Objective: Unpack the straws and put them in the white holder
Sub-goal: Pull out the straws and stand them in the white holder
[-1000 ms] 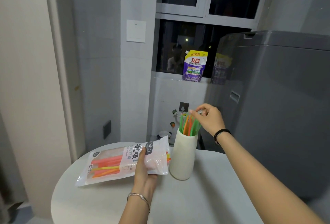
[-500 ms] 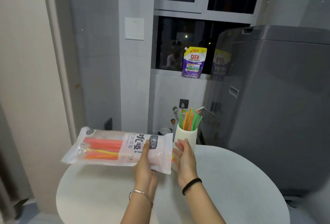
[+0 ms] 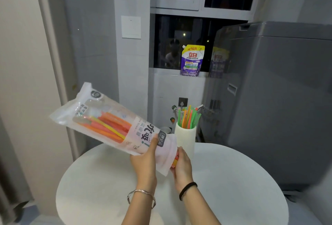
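My left hand (image 3: 146, 163) grips a clear plastic straw packet (image 3: 100, 119) near its lower, open end and holds it tilted above the table, sealed end up and to the left. Orange, red and yellow straws (image 3: 106, 124) lie inside it. My right hand (image 3: 182, 166) sits at the packet's open mouth, fingers on the straw ends (image 3: 175, 160) that poke out. Behind it stands the white holder (image 3: 186, 139) on the round table (image 3: 233, 180), with several green and orange straws (image 3: 188, 118) upright in it.
A grey washing machine (image 3: 278, 99) stands close on the right of the table. On the window sill behind is a purple detergent pouch (image 3: 191, 60). A wall and door frame (image 3: 52, 63) border the left.
My right hand left the holder's straws and came down to the packet's open end. My left hand lifted the packet off the table and tilted its sealed end upward.
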`<state>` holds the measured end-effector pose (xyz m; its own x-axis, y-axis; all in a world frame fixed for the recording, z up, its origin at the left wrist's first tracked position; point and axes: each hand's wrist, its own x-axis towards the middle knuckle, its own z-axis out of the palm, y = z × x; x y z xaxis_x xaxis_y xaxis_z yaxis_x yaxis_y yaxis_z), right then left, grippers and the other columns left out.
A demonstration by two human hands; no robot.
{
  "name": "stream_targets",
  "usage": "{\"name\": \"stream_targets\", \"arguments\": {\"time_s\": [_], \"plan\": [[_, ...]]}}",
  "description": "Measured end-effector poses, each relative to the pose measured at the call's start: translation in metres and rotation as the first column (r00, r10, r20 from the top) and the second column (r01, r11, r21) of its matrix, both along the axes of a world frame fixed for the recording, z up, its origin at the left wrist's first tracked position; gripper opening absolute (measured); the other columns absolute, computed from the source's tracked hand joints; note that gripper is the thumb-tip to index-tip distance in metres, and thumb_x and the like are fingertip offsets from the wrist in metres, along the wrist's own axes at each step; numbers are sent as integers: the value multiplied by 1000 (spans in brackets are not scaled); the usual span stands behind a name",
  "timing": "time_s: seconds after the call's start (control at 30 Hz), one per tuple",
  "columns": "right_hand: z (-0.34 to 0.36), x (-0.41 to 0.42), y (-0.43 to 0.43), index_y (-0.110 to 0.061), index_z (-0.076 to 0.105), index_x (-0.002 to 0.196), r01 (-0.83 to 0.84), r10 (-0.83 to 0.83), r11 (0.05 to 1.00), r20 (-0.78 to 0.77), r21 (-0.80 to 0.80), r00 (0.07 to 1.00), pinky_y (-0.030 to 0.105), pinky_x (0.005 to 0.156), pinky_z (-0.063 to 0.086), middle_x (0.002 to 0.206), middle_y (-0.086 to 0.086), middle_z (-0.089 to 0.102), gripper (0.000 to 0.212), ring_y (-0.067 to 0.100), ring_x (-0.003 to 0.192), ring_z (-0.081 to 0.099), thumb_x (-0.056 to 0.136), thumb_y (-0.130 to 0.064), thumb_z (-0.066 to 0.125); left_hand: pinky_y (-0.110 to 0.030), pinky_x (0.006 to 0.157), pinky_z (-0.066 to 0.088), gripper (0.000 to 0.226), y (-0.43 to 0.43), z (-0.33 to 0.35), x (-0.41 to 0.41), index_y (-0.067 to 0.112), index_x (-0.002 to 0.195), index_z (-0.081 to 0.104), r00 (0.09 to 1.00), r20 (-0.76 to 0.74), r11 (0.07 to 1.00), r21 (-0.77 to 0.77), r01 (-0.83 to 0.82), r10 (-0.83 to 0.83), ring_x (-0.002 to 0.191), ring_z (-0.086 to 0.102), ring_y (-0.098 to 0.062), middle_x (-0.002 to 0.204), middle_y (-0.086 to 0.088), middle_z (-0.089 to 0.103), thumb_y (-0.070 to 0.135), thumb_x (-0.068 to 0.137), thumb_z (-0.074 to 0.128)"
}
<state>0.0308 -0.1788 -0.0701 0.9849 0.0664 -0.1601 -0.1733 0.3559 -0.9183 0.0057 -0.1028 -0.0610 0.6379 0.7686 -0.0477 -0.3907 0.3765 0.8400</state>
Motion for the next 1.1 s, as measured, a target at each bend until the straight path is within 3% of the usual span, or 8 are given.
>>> {"name": "stream_targets", "arguments": {"time_s": [0.17, 0.37, 0.43, 0.53, 0.7, 0.83, 0.97, 1.1], "plan": [[2, 5, -8, -9, 52, 79, -11, 58, 969, 185, -246, 981, 18, 45, 39, 70, 5, 54, 23, 13, 58, 49, 96, -23, 46, -34, 88, 53, 53, 8, -5, -1, 12, 123, 62, 997, -3, 961, -267, 71, -75, 96, 68, -17, 113, -1, 70, 23, 74, 80], [9, 13, -22, -9, 57, 79, -86, 182, 947, 296, -311, 938, 17, 44, 37, 56, -9, 60, 16, 7, 51, 52, 94, -15, 51, -56, 102, 43, 51, 14, -7, -4, 12, 136, 52, 953, 80, 822, -489, 293, -292, 115, 60, -30, 132, -11, 61, 26, 88, 65], [12, 14, -27, -9, 58, 77, -94, 230, 922, 336, -376, 913, 16, 41, 36, 54, -10, 61, 19, 4, 47, 52, 93, -13, 51, -59, 92, 49, 49, 14, -7, -6, 13, 135, 52, 935, 113, 782, -519, 344, -337, 104, 63, -33, 124, -12, 65, 28, 90, 62], [16, 17, -35, -8, 61, 74, -29, 192, 911, 360, -412, 913, 17, 41, 36, 59, -2, 57, 22, 4, 46, 48, 92, -18, 53, -47, 61, 58, 39, 17, -10, -6, 17, 128, 54, 920, 154, 739, -555, 382, -360, 82, 65, -27, 97, -8, 69, 30, 92, 60], [21, 23, -48, 2, 59, 73, 212, -98, 948, 412, -240, 906, 17, 42, 34, 48, 4, 43, 32, 8, 39, 39, 91, -24, 56, -45, 40, 54, 20, 25, -13, -8, 16, 110, 57, 916, 194, 707, -586, 396, -352, 63, 70, -29, 76, -10, 73, 27, 93, 58], [21, 20, -42, -8, 62, 75, 78, -14, 978, 310, -193, 951, 19, 39, 37, 54, 2, 53, 22, 10, 42, 46, 83, -28, 68, -40, 40, 54, 21, 19, -12, -8, 18, 114, 57, 907, 194, 693, -592, 412, -374, 71, 66, -27, 84, -8, 70, 24, 95, 56], [19, 16, -36, -13, 65, 76, -11, 70, 975, 263, -220, 962, 19, 41, 40, 62, 2, 63, 12, 9, 49, 56, 83, -22, 68, -40, 40, 55, 13, 14, -12, -6, 15, 98, 60, 886, 211, 681, -573, 455, -414, 50, 71, -24, 64, -8, 74, 26, 95, 54], [24, 21, -46, -10, 55, 63, 144, -104, 979, 253, -147, 962, 18, 38, 35, 41, -2, 46, 25, 8, 34, 42, 86, -20, 63, -53, 51, 56, 28, 19, -14, -4, 18, 121, 54, 907, 219, 708, -568, 419, -361, 93, 66, -33, 106, -12, 69, 28, 95, 56]]}}
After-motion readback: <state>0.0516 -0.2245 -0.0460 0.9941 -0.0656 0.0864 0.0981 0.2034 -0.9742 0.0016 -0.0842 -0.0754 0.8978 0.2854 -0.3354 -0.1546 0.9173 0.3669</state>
